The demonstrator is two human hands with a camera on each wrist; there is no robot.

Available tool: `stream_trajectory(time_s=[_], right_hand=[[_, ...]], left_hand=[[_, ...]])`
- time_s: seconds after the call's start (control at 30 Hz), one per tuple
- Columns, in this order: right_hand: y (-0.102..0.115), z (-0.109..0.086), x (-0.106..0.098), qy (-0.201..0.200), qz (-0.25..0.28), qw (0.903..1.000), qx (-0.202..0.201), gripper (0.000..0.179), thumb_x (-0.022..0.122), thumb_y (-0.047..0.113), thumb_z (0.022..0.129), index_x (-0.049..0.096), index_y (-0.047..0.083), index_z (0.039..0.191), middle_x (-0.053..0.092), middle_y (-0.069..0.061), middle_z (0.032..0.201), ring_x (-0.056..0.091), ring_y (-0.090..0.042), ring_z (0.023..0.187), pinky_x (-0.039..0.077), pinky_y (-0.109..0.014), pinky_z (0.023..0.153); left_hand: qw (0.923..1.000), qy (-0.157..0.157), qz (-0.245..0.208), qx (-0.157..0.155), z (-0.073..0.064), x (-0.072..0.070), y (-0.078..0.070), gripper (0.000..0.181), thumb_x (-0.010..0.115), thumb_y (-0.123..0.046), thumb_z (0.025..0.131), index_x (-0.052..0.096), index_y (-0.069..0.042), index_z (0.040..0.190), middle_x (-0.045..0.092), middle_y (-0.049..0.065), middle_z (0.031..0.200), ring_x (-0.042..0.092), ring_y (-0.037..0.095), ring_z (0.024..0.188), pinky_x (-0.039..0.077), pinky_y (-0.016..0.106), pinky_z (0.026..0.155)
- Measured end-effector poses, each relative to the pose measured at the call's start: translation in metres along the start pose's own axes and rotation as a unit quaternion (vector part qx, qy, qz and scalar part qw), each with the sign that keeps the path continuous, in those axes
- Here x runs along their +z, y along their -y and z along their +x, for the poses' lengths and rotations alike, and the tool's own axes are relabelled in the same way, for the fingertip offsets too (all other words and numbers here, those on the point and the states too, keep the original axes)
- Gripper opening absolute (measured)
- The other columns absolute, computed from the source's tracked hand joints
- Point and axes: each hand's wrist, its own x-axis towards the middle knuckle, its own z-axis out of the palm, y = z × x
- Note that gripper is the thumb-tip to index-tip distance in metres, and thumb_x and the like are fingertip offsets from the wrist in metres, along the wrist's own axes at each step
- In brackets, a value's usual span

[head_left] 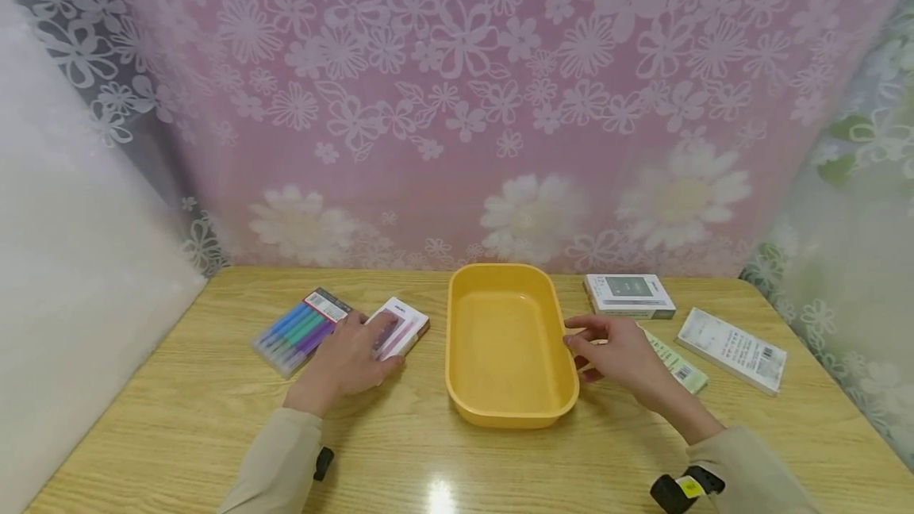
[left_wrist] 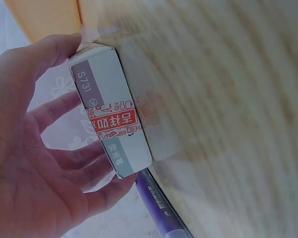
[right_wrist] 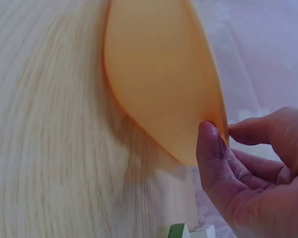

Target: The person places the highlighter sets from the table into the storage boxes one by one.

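My left hand reaches over a small white box of highlighters lying on the table. Its thumb and fingers span the box's ends in the left wrist view, where the printed side of the highlighter box shows. A clear pack of coloured pens lies just left of this hand; one purple pen shows beyond the box. At the right side of a yellow plastic tub, my right hand pinches the rim between thumb and forefinger. The tub stands with nothing inside.
Behind the right hand is a white and grey box. A green packet lies partly hidden by that hand, with a white printed box further right. A flowered curtain hangs along the back edge of the wooden table.
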Motion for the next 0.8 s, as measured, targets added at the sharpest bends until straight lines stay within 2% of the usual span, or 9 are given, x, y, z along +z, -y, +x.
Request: stream_trajectory(time_s=[0.27,0.5,0.67,0.8], right_hand=[[-0.0005,0.0067,-0.0010,0.021,0.095,0.9932,0.063,0.049,0.061,0.013,0.100,0.049,-0.008,0.143,0.072,-0.001,0.096,0.069,-0.014,0.080,0.064,-0.029,0.070],[-0.0041,0.0035,-0.0025,0.053,0.148,0.9849,0.072,0.056,0.062,0.013,0.100,0.042,-0.007,0.148,0.071,0.002,0.091,0.069,-0.013,0.079,0.064,-0.029,0.072],[-0.0058,0.0030,-0.0017,0.063,0.159,0.9826,0.071,0.057,0.062,0.012,0.100,0.039,-0.006,0.149,0.070,0.002,0.092,0.069,-0.013,0.080,0.064,-0.029,0.071],[-0.0069,0.0047,-0.0013,0.068,0.157,0.9831,0.066,0.057,0.061,0.012,0.100,0.039,-0.005,0.150,0.069,0.001,0.094,0.069,-0.013,0.081,0.064,-0.028,0.072]], left_hand=[[1.0000,0.006,-0.001,-0.001,0.0050,-0.0031,0.0001,0.059,0.076,-0.039,0.086,0.057,-0.017,0.137,0.060,0.024,0.120,0.063,0.035,0.099,0.058,0.052,0.083],[0.9999,0.001,-0.016,0.006,0.0057,-0.0030,-0.0006,0.056,0.078,-0.033,0.079,0.060,-0.017,0.130,0.061,0.022,0.118,0.063,0.034,0.098,0.057,0.050,0.079],[0.9998,0.008,-0.017,0.003,0.0064,-0.0027,0.0002,0.055,0.076,-0.032,0.077,0.061,-0.018,0.127,0.062,0.021,0.120,0.062,0.033,0.101,0.057,0.050,0.081],[0.9998,-0.002,-0.011,0.015,0.0057,-0.0019,0.0016,0.055,0.075,-0.034,0.076,0.059,-0.019,0.126,0.062,0.021,0.123,0.063,0.034,0.104,0.056,0.050,0.081]])
